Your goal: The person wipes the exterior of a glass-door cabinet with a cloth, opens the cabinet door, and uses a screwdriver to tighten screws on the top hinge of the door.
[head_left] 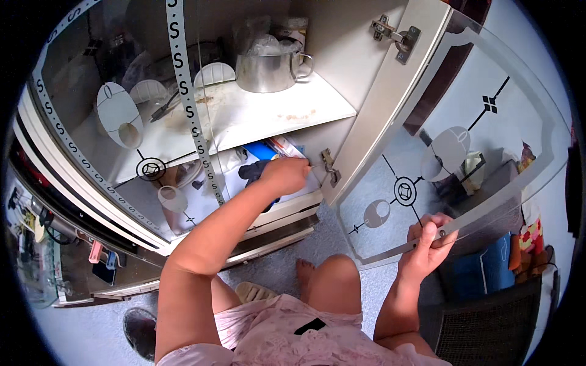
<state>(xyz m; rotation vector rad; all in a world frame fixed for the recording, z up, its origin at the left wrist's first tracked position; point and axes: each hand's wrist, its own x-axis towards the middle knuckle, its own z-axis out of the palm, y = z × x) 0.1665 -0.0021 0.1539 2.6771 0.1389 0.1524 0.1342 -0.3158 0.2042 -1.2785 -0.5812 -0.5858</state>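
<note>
My left hand [285, 177] reaches into the lower shelf of the cabinet, its fingers closed round what looks like a screwdriver. A thin shaft sticks out of the fist toward the lower metal hinge [330, 166]; its handle is hidden in the palm. With my right hand [432, 239] I grip the lower edge of the open glass door [390, 161], thumb on the near side. The door is clear glass with frosted borders and black line patterns. The upper hinge [397, 38] joins the white frame strip to the cabinet side. A black bundle [252, 173] lies beside my left wrist.
On the upper shelf [293, 110] stand a steel pot [267, 70] stuffed with plastic bags and a white rack piece [213, 74]. Another patterned glass door [122, 165] is at the left. A dark mesh chair [488, 323] stands at the lower right, and a slipper [140, 332] lies on the floor.
</note>
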